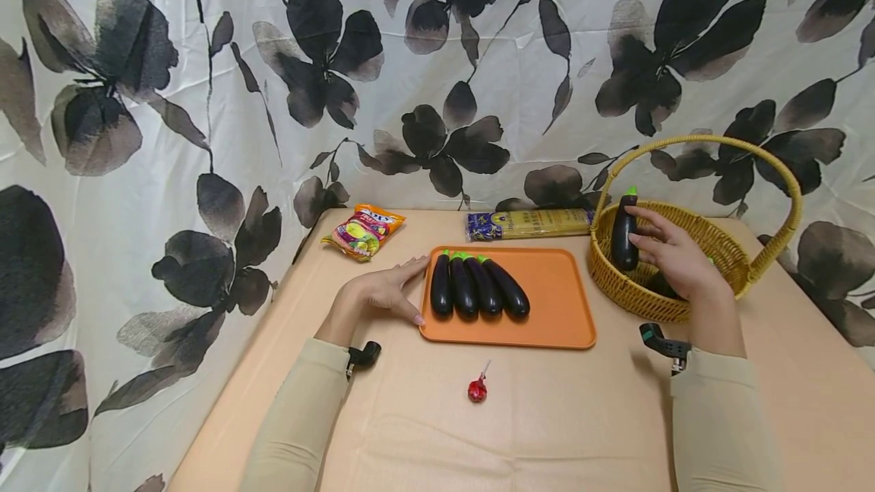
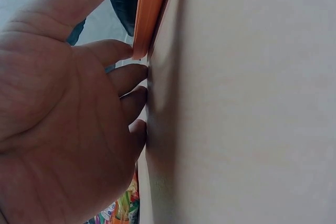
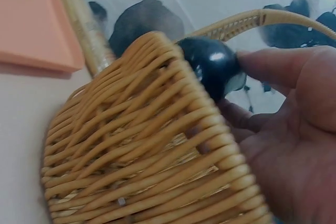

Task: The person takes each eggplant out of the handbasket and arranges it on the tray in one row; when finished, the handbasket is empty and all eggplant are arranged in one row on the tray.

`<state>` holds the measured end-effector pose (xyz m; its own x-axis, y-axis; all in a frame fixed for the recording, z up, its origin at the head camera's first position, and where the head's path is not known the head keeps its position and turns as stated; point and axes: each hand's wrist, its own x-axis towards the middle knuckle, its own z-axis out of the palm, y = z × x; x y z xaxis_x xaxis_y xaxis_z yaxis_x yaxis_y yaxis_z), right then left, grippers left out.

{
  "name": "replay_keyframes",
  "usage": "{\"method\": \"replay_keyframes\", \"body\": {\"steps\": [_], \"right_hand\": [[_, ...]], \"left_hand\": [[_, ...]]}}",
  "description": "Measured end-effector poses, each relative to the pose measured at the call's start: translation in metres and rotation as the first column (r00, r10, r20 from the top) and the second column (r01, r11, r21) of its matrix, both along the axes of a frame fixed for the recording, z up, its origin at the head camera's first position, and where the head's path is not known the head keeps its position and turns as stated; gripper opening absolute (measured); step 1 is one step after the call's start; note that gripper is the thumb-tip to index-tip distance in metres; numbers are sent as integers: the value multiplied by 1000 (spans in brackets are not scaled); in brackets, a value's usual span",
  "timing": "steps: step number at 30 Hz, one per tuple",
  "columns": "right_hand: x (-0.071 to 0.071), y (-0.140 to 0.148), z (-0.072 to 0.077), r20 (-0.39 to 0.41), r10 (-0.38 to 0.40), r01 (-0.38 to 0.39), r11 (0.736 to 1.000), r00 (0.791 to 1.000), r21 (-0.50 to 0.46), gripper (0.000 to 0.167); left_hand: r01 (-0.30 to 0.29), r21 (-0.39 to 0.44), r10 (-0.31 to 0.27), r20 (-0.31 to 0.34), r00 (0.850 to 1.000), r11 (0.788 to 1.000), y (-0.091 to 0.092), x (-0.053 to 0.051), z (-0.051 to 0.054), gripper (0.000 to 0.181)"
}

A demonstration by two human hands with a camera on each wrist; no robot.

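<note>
In the head view my right hand (image 1: 673, 253) pinches a dark eggplant (image 1: 624, 238) with a green top. It holds the eggplant upright at the left side of the wicker basket (image 1: 615, 291). The right wrist view shows the eggplant's rounded end (image 3: 210, 66) just past the basket rim. At least one more dark eggplant (image 1: 660, 285) lies in the basket, partly hidden by the hand. Several eggplants (image 1: 467, 291) lie side by side on the orange tray (image 1: 557, 298). My left hand (image 1: 384, 291) touches the tray's left edge, thumb and fingers spread.
An orange snack bag (image 1: 365, 231) lies behind my left hand. A long yellow-and-blue packet (image 1: 529, 224) lies behind the tray, its right end near the basket. A red wrapped lollipop (image 1: 478, 387) sits in front of the tray. The basket's tall handle (image 1: 711, 139) arches above it.
</note>
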<state>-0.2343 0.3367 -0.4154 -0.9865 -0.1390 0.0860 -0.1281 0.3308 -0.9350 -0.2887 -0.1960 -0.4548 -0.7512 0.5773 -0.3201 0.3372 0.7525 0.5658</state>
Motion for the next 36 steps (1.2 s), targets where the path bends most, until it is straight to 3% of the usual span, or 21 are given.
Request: {"method": "replay_keyframes", "body": {"steps": [8,16,26,30,36], "right_hand": [[9,-1,17,-37,58,-61,994,998,-85,59],[19,-8,28,-69,122,-121,992,990,23,57],[21,-20,34,-95,282,-275,958,955,80,55],[18,-31,32,-92,296,-285,952,951,114,54],[11,-51,28,-21,291,-286,949,956,136,55]], "left_hand": [[-9,5,9,4,1000,1000,0,0,0,135],[-17,-2,17,9,1000,1000,0,1,0,134],[-9,12,9,17,1000,1000,0,-1,-1,135],[-8,13,8,20,1000,1000,0,-2,-1,135],[-8,19,8,14,1000,1000,-1,-1,-2,134]]}}
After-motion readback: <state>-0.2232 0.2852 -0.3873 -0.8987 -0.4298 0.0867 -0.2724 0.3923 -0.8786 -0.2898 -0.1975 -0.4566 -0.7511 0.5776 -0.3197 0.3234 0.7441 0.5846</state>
